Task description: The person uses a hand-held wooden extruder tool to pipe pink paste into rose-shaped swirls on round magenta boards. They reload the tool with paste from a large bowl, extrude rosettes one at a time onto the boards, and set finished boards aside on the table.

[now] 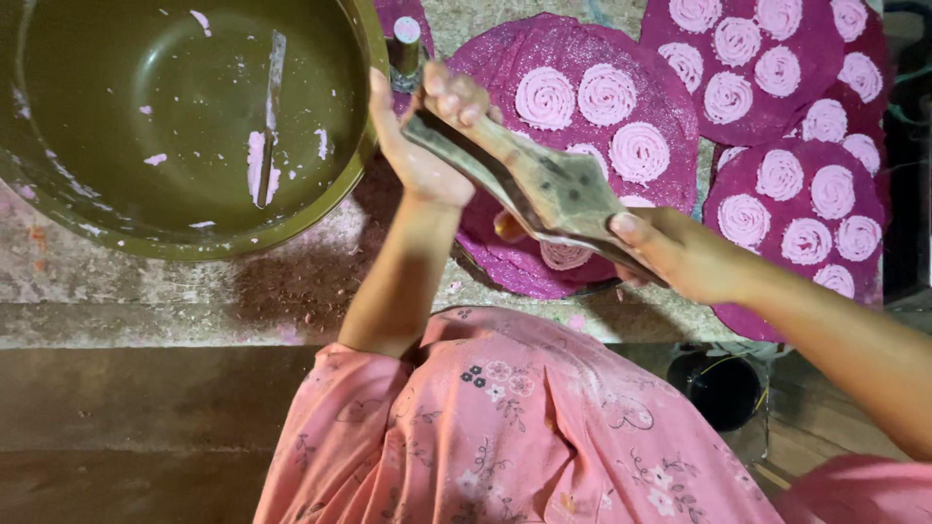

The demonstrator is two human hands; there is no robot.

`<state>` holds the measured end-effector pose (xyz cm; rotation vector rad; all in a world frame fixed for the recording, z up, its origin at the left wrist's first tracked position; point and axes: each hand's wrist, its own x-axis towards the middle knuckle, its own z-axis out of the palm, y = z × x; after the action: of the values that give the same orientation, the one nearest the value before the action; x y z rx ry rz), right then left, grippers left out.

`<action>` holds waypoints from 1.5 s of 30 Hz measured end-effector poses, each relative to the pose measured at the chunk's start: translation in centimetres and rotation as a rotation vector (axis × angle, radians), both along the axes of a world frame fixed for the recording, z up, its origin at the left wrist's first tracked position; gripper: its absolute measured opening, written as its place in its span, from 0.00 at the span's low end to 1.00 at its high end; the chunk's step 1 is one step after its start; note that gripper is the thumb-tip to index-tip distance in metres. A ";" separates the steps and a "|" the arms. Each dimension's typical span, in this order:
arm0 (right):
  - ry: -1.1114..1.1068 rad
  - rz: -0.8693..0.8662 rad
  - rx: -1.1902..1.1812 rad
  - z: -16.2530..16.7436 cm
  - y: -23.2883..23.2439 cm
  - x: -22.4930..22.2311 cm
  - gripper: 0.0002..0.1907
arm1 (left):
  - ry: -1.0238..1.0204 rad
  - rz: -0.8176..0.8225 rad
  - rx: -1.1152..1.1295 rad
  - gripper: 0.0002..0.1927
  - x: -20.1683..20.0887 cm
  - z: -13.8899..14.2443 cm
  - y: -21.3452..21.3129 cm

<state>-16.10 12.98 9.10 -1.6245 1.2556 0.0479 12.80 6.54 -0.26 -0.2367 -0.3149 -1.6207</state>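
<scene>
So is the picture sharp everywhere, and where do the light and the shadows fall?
Head view: light falls brightest on the purple round mats and the pink coils; the wooden press held by the left hand and right hand looks sharp; a dark shadow lies under the left forearm beside the green basin; the lower left and right edge sink into gloom; no strong glare or blur.

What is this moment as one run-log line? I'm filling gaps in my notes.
left hand: grips wooden press far end | right hand: grips near end | below: magenta mat with pink coils | bowl: nearly empty
</scene>
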 end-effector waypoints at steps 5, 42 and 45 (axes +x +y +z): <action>0.091 0.017 -0.091 1.7 -1.3 -1.4 0.41 | 0.080 0.022 0.079 0.30 -2.4 0.3 -0.6; 0.065 -0.198 -0.238 -0.4 -2.6 -0.7 0.28 | 0.036 0.036 -0.014 0.24 -2.2 3.5 -3.9; -0.080 -0.197 -0.141 -1.3 -2.6 -1.0 0.26 | -0.197 -0.098 0.348 0.32 -0.6 3.2 -2.7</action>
<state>-17.15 10.39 7.77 -1.5976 1.3758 -0.2306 12.15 3.80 2.97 0.1764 -0.1681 -1.7688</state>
